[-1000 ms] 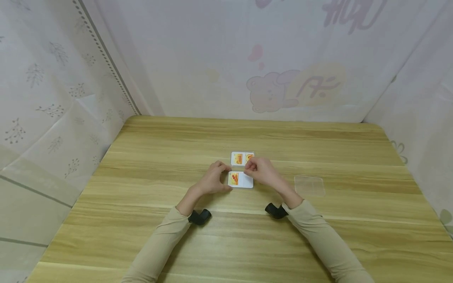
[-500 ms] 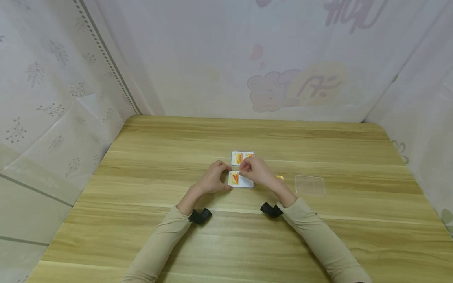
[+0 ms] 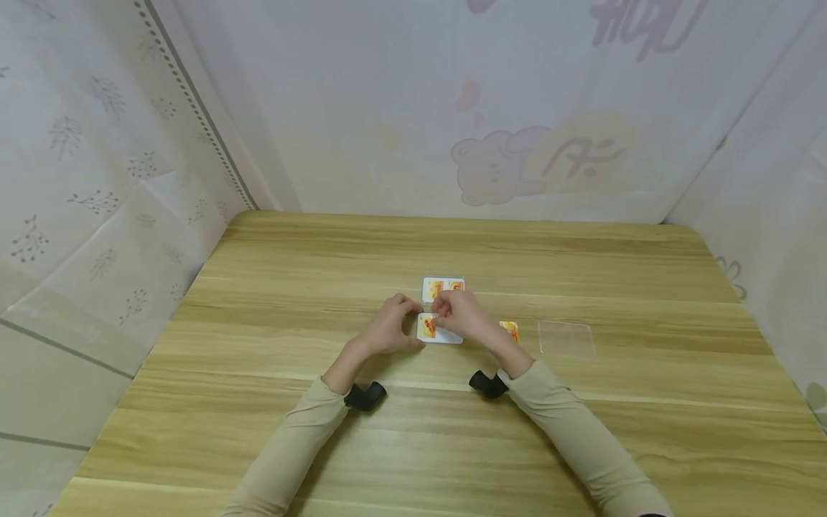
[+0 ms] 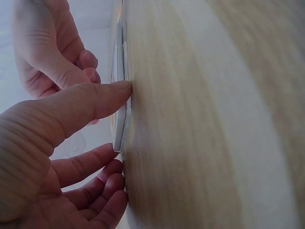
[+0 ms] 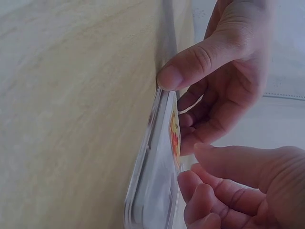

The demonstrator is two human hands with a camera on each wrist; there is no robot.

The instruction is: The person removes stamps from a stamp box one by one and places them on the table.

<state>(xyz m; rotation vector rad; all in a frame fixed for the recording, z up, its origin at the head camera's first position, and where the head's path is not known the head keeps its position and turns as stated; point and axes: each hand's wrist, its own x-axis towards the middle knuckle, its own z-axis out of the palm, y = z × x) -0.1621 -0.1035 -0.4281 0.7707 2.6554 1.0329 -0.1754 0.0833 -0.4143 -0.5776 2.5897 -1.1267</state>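
Observation:
In the head view a white rectangular card (image 3: 451,336) with an orange-and-yellow picture on its left half lies on the table. The left hand (image 3: 386,329) holds its left end, thumb on the near edge and index finger at the far corner. From the left wrist the card (image 4: 121,124) appears edge-on, thick and layered. Over the card hovers the right hand (image 3: 466,316), fingers bent, thumb and fingertips beside the picture (image 5: 174,136). Nothing shows between those fingertips; whether they touch the picture cannot be told. Just beyond lies a second card (image 3: 426,293), bearing two orange pictures and partly covered.
An orange picture piece (image 3: 510,329) lies right of the right hand, partly behind the wrist. Farther right is a clear thin plate (image 3: 566,339). Black camera mounts (image 3: 366,396) jut from both wrists over the wooden table (image 3: 413,459). Patterned curtains enclose it.
The right hand has moved left across the near card, from its right part to the picture. This uncovers the orange piece by the right wrist. The left hand stays put.

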